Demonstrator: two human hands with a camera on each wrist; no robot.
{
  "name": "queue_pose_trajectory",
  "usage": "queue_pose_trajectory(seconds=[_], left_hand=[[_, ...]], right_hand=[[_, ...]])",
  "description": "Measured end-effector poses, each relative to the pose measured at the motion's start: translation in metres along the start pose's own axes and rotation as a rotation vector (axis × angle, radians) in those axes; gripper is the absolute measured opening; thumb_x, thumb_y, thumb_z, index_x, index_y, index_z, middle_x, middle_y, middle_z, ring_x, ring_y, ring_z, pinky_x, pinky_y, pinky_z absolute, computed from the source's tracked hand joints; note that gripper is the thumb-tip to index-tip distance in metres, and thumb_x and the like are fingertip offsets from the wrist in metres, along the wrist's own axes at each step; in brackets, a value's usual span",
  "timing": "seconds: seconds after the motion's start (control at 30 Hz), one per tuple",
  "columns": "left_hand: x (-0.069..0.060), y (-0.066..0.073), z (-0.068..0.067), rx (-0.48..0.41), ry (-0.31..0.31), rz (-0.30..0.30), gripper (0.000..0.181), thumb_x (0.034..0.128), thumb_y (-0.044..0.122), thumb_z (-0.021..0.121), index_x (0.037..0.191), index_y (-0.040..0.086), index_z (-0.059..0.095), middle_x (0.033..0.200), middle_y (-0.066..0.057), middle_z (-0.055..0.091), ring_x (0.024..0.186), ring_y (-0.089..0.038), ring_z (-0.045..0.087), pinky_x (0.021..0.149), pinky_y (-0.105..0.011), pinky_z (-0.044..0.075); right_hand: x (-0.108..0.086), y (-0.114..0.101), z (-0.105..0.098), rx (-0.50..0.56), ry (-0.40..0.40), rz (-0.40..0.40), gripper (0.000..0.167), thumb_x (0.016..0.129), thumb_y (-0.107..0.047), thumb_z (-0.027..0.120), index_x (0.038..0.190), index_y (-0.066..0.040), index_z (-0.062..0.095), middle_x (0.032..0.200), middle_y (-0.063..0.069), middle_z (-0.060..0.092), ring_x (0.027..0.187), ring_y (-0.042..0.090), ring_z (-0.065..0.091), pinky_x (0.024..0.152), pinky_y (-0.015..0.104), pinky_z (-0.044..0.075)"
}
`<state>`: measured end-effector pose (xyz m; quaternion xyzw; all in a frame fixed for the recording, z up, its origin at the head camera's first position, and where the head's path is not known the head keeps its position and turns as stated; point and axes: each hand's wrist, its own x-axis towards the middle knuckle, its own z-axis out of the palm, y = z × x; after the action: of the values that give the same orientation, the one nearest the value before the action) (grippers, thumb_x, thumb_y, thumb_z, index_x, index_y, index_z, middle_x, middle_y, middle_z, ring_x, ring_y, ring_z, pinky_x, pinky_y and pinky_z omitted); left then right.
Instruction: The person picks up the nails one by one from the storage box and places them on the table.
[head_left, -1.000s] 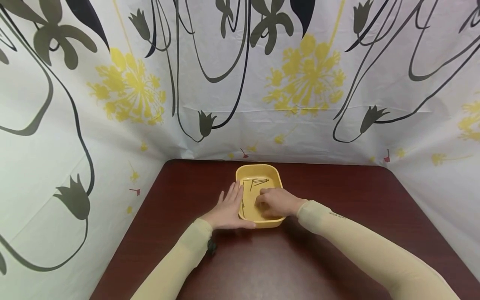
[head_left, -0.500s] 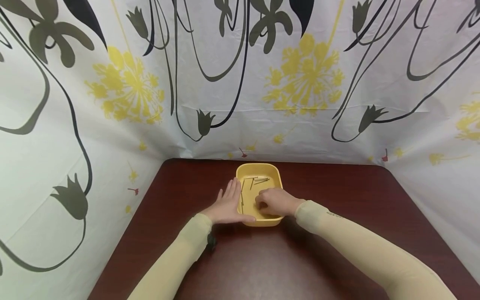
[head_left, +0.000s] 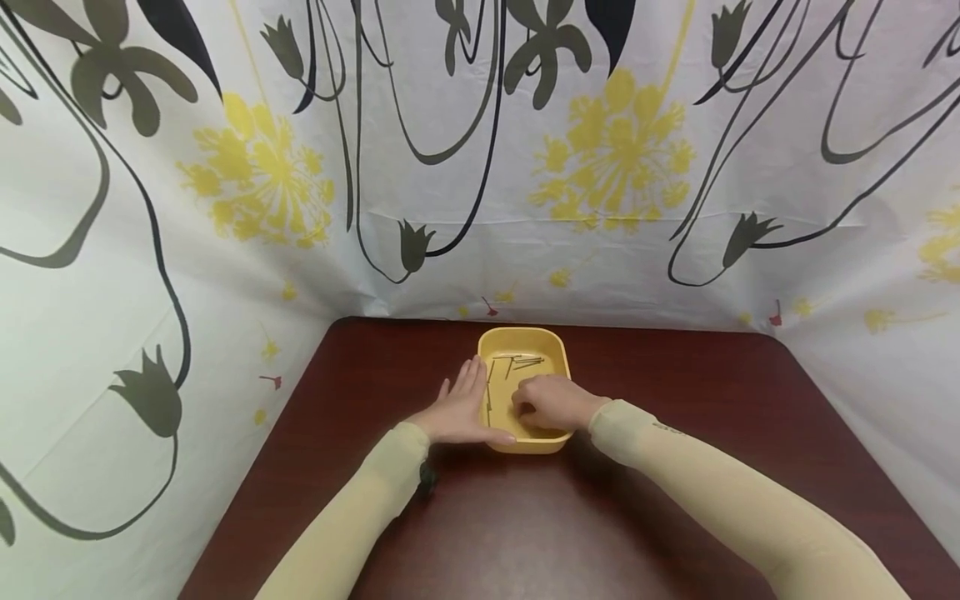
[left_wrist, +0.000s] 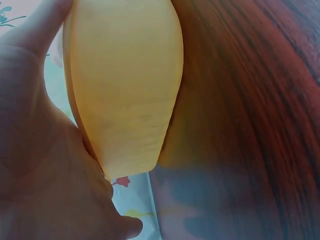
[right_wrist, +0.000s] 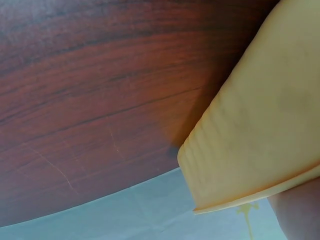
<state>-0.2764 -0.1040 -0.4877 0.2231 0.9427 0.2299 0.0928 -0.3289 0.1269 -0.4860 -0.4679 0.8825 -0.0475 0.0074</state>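
Observation:
A yellow rectangular tray stands toward the back of the table, with several thin, dark nails lying inside at its far end and along its left side. My left hand rests against the tray's left side, fingers straight, thumb along the front rim. My right hand reaches over the right rim, its fingers bent down inside; the fingertips are hidden, so anything between them is unseen. The left wrist view has the tray's outer wall beside the left hand. In the right wrist view, part of the right hand passes the rim.
The dark reddish-brown table extends on both sides of the tray and toward the front. A white patterned curtain hangs right behind the table's back edge and along both sides.
The tray has shifted slightly right on the table. My left thumb has moved a little farther up the front rim, and the nails along the left side show more. The right hand stays inside the tray.

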Motion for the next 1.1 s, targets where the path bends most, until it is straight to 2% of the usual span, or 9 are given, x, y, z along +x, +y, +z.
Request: queue_pose_trajectory(seconds=[0.37,0.57,0.8,1.1], left_hand=[[0.001,0.005,0.002,-0.024,-0.002,-0.013,0.144,0.0666,0.087,0.066,0.16,0.01,-0.012,0.165,-0.008,-0.02,0.152,-0.023,-0.016,0.117,-0.061,0.006],[0.0,0.006,0.001,-0.04,0.004,-0.015,0.144,0.0668,0.085,0.068,0.16,0.009,-0.011,0.166,-0.01,-0.017,0.152,-0.026,-0.013,0.116,-0.062,0.007],[0.0,0.005,0.001,-0.039,-0.003,-0.019,0.144,0.0664,0.084,0.069,0.16,0.008,-0.009,0.166,-0.011,-0.016,0.153,-0.029,-0.01,0.116,-0.063,0.007],[-0.002,0.005,-0.003,-0.029,0.005,-0.01,0.143,0.0666,0.085,0.068,0.161,0.007,-0.007,0.167,-0.014,-0.013,0.153,-0.028,-0.01,0.116,-0.063,0.007]], right_hand=[[0.011,0.015,-0.008,-0.015,0.026,-0.028,0.012,0.08,-0.015,0.078,0.081,-0.024,0.07,0.079,-0.014,0.056,0.07,0.006,0.053,0.067,0.027,0.048],[0.018,0.02,-0.012,-0.021,0.018,0.008,0.006,0.085,-0.014,0.078,0.088,-0.019,0.076,0.083,-0.012,0.061,0.074,0.005,0.056,0.071,0.027,0.05],[0.024,0.031,-0.011,-0.043,0.038,0.068,0.006,0.089,-0.017,0.077,0.094,-0.014,0.077,0.089,-0.004,0.064,0.078,0.013,0.061,0.073,0.033,0.053],[0.035,0.043,-0.008,-0.103,0.078,0.099,0.008,0.092,-0.02,0.075,0.095,-0.013,0.076,0.088,0.0,0.063,0.071,0.014,0.061,0.067,0.033,0.053]])
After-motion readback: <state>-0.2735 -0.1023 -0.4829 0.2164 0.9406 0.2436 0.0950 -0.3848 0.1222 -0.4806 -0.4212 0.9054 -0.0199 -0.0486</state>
